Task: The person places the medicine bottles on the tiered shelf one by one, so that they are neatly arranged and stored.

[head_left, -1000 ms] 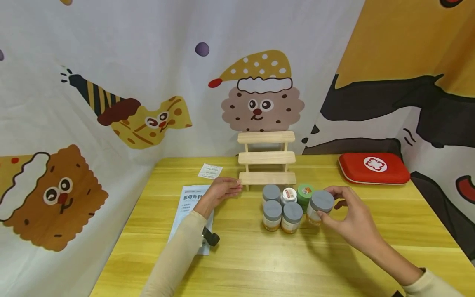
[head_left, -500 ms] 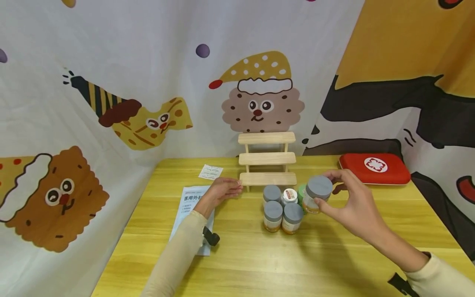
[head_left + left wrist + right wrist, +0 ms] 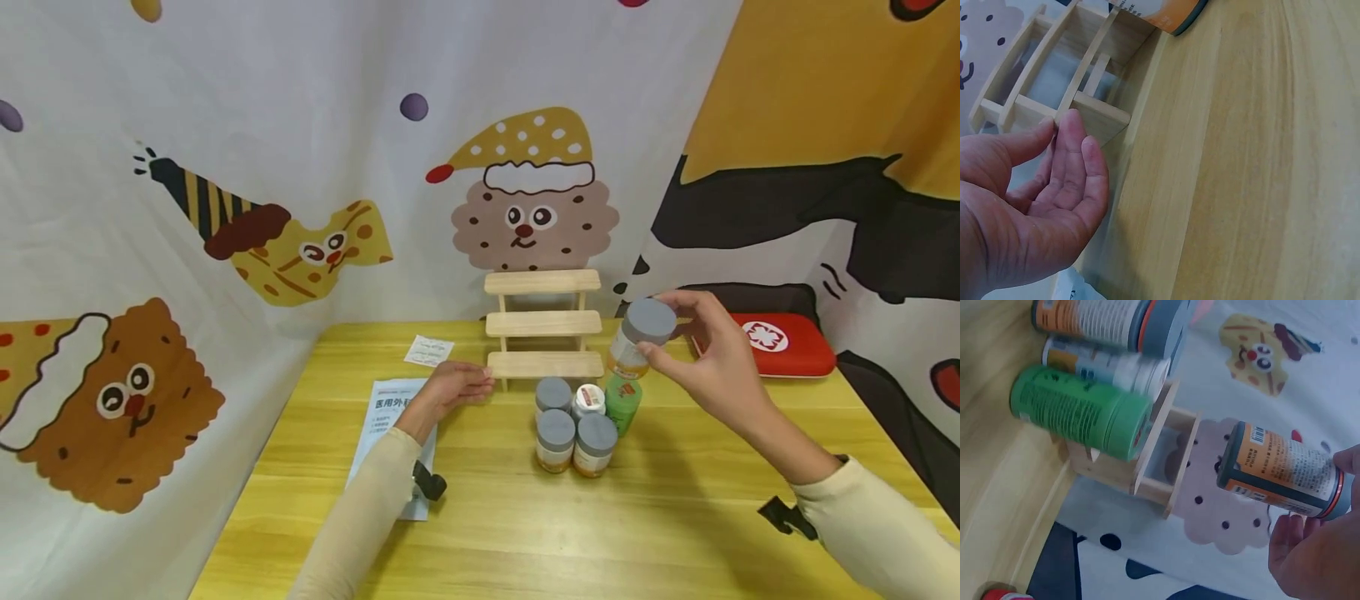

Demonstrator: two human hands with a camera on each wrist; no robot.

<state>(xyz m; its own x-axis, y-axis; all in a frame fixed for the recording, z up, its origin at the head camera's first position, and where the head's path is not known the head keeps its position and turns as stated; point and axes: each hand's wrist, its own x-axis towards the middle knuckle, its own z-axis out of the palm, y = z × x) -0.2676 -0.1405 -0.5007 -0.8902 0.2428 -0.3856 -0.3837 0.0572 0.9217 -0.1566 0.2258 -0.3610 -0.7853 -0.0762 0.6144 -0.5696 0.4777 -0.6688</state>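
Observation:
My right hand (image 3: 720,358) grips a grey-lidded bottle (image 3: 643,337) near its lid, raised above the table to the right of the shelf. In the right wrist view the bottle's (image 3: 1282,469) orange and white label shows. At the left end of the lowest step of a three-tier wooden shelf (image 3: 543,364), my left hand (image 3: 452,390) pinches the board between thumb and fingertips; the left wrist view shows this board (image 3: 1100,109) close up. Before the shelf stand several grey-lidded bottles (image 3: 556,442), a small white-capped bottle (image 3: 589,402) and a green bottle (image 3: 622,404).
A blue-and-white printed packet (image 3: 382,425) lies partly under my left forearm. Behind it is a small white sachet (image 3: 429,350). A red case (image 3: 795,346) with a white emblem sits at the back right. A patterned cloth (image 3: 337,125) hangs behind the table.
My right hand has lifted the grey-lidded bottle up and away from beside the green bottle, which now shows more fully. The left hand stays at the shelf's end.

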